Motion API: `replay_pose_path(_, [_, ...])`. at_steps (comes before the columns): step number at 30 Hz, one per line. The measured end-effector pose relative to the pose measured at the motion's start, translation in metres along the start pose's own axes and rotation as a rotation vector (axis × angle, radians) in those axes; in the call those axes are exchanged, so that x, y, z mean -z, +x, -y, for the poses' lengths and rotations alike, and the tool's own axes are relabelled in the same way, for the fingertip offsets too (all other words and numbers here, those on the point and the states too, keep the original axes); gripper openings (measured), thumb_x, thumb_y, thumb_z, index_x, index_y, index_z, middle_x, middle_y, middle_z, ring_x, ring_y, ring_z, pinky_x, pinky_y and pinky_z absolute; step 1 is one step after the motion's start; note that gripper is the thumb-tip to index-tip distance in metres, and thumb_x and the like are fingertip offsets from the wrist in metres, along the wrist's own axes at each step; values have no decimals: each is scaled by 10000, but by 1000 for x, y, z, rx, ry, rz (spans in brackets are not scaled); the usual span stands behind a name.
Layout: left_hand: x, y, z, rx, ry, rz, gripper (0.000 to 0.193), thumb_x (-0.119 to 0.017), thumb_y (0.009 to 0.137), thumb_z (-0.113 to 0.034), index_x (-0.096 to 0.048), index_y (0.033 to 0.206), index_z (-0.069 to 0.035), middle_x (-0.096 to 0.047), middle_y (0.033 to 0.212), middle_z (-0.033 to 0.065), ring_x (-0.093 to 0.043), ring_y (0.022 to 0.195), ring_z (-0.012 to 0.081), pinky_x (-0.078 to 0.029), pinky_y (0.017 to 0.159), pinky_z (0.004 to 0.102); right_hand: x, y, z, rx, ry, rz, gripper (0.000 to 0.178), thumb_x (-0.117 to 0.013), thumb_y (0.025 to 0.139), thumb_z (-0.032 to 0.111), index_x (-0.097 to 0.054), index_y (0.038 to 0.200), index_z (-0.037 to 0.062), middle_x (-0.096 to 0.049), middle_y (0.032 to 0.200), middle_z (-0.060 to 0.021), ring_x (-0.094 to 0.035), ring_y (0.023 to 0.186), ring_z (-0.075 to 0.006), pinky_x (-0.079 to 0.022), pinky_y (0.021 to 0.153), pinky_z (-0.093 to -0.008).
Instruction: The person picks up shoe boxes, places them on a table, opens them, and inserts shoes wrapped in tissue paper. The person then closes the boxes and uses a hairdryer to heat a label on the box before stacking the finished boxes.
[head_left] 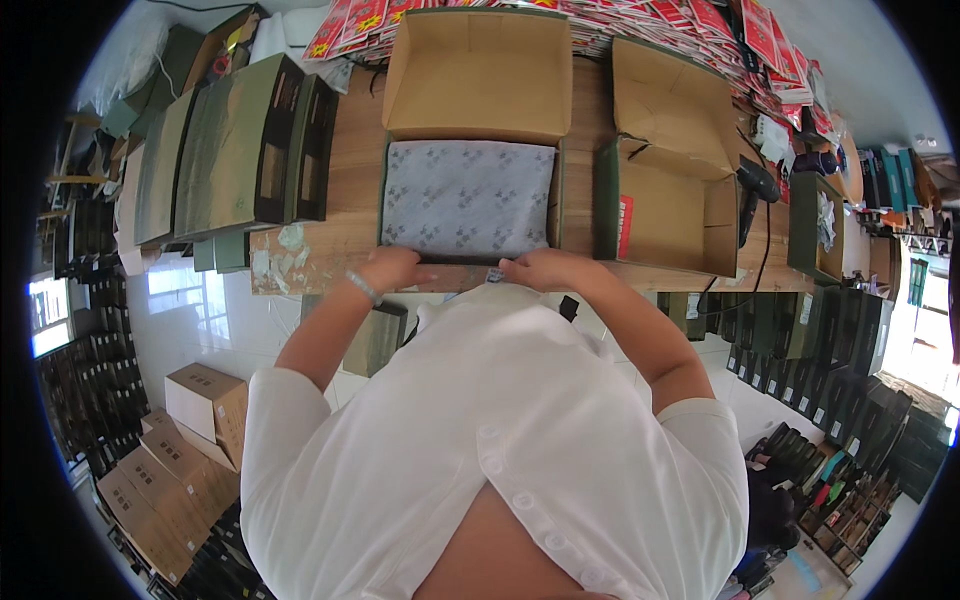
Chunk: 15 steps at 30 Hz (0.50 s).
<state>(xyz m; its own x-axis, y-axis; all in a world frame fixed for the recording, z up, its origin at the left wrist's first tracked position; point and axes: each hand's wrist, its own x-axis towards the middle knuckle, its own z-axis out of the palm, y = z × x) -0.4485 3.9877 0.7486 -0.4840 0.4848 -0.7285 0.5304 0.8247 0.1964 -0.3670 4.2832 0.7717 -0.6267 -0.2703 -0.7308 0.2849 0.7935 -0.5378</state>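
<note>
An open shoebox (558, 200) with its brown-lined lid (480, 75) raised at the back stands in front of me on the wooden table. Grey patterned tissue paper (468, 195) lies flat across its inside and hides whatever is beneath. My left hand (395, 268), a bracelet on its wrist, rests at the near left corner of the box, fingers stretched toward the right. At the near right edge is my right hand (545, 268), its fingers curled together. A small grey-blue bit (495, 275) shows at its fingertips; I cannot make out what it is.
A second open box (690, 215), with a red label inside, stands to the right beside a black hair dryer (757, 185). Green shoeboxes (235, 150) are stacked at the left. Red printed packets (660, 25) heap along the back. Cartons (205, 400) sit on the floor at left.
</note>
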Motion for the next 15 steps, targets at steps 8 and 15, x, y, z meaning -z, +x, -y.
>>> replay_pose_path(8, [-11,-47,-28,238,-591,-694,288,-597,903,-329,-670,1020,-76,-681,945,146,-644,939,325,-488,784,461,52,27,-209,-539,97,-922,465,-650,862,276,-513,1244,47,-585,1135,-257,-601,1067,-395,-498,894,-422])
replay_pose_path(15, [-75,-12,-31,333,-361,-1061,432,-635,871,-235,-538,1279,-128,-458,1341,250,-435,1212,437,-354,999,529,23,99,-245,-788,490,-825,701,-663,839,248,-280,1402,82,-337,1367,-277,-358,1303,-441,-350,1072,-474])
